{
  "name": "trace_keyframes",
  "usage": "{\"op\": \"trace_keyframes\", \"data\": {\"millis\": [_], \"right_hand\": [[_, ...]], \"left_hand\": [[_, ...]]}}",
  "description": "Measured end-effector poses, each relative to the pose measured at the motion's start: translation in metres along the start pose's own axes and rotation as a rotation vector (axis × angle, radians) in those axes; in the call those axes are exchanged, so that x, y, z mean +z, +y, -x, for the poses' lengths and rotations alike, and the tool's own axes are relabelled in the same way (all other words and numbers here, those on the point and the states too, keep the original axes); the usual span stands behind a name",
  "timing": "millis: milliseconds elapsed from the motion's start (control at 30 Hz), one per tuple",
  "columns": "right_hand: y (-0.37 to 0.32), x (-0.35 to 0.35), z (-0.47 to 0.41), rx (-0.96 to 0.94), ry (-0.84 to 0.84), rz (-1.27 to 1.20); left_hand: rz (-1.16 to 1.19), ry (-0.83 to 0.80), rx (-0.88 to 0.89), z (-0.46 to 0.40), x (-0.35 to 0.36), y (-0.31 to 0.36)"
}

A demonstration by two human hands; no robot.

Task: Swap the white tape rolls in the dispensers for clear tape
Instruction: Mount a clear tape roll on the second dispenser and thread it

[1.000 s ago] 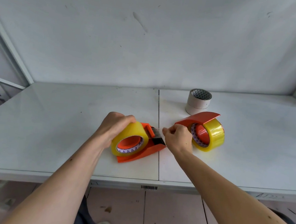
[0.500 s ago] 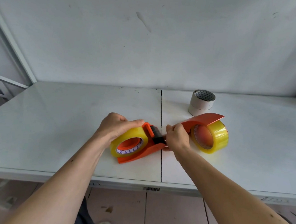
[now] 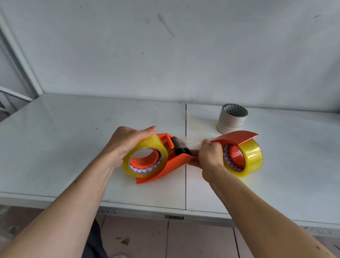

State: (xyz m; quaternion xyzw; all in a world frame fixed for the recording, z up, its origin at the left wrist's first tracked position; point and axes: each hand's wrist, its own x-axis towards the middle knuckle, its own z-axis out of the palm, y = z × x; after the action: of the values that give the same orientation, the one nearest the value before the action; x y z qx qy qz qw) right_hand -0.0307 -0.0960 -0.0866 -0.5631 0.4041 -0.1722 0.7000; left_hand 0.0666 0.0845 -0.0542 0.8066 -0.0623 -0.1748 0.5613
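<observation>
Two orange dispensers lie on the white table. The left dispenser holds a yellowish clear tape roll; my left hand grips that roll from above. My right hand pinches the clear tape end drawn over the dispenser's black roller. The right dispenser carries another clear roll and stands just right of my right hand. Two white tape rolls are stacked behind it.
A seam runs down the table's middle, between the dispensers. The grey wall rises behind the table. A metal frame stands at the far left. The table's front edge with a barcode sticker is near me, tiled floor below.
My right hand has shifted slightly right, drawing the tape end away from the roller. My left hand stays on the left roll. The view has tilted a little.
</observation>
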Motion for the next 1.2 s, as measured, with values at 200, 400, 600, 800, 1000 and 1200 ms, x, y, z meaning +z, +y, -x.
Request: {"op": "trace_keyframes", "data": {"millis": [200, 400, 600, 800, 1000, 1200], "right_hand": [[-0.001, 0.004, 0.003, 0.103, -0.025, -0.163], [-0.005, 0.009, 0.009, 0.262, -0.186, -0.381], [-0.009, 0.015, 0.02, 0.374, -0.386, -0.375], [-0.016, 0.023, 0.026, 0.392, -0.522, -0.437], [-0.022, 0.019, 0.024, 0.294, -0.635, -0.358], [-0.029, 0.018, 0.021, 0.054, -0.763, -0.232]], "left_hand": [[0.259, 0.013, -0.079, 0.002, -0.002, 0.001], [0.488, 0.041, -0.177, 0.005, -0.006, 0.004], [0.633, -0.006, -0.247, 0.007, 0.008, 0.006], [0.887, -0.089, -0.345, 0.017, 0.024, 0.011], [0.978, -0.078, -0.364, 0.009, 0.037, 0.0], [0.991, -0.141, -0.403, 0.002, 0.037, -0.006]]}}
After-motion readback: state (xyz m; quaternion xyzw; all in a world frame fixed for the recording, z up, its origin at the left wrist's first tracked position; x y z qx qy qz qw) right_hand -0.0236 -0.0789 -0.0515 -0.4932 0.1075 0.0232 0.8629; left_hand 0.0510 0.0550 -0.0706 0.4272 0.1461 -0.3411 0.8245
